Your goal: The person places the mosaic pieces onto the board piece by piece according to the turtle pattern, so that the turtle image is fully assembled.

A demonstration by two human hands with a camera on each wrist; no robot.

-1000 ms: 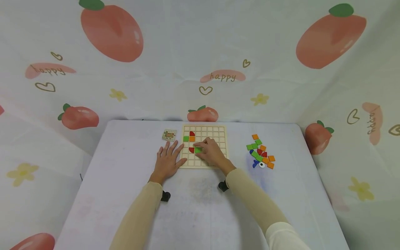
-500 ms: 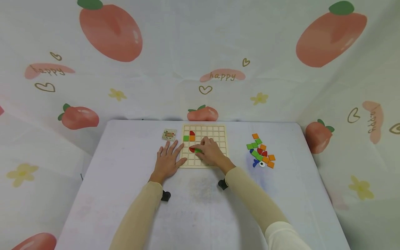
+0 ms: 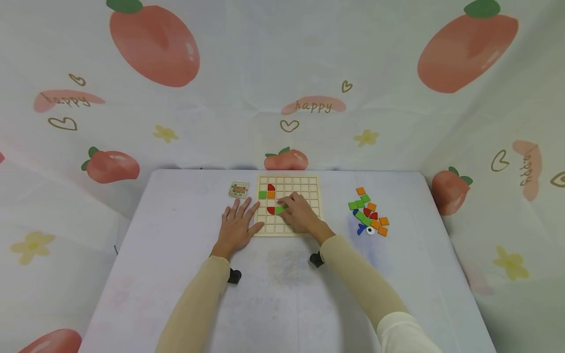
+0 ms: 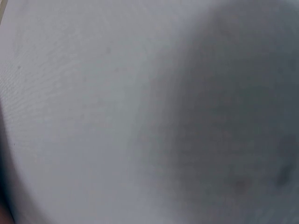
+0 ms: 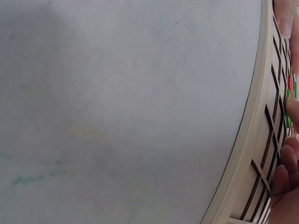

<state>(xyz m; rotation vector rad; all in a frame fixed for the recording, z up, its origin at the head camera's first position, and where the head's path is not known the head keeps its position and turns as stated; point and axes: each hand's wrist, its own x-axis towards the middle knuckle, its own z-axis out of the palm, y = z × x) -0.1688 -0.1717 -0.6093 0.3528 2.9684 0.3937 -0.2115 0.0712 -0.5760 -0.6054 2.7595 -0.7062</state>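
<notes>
A wooden grid board (image 3: 309, 231) lies flat at the back of the table. On it sit a red quarter-circle tile (image 3: 271, 188), a green tile (image 3: 262, 194) and an orange tile (image 3: 270, 195). Nearer the front, another red quarter-circle tile (image 3: 270, 210) lies beside a green square tile (image 3: 279, 210). My right hand (image 3: 302, 214) is over the board, fingers bent, thumb and forefinger about the green square tile; its far side is hidden. In the right wrist view, my thumb (image 5: 293, 109) meets green. Spread flat, my left hand (image 3: 235, 229) rests at the board's left edge.
A small picture card (image 3: 239, 189) lies left of the board. To the right is a loose group of orange, green, red and blue tiles (image 3: 363, 219), with a white eye disc (image 3: 370, 231). A fabric backdrop (image 3: 212, 132) rises behind the table.
My right forefinger has drawn back from the red quarter-circle tile, so more of that tile shows. The right hand has shifted slightly right. My left hand stays in place.
</notes>
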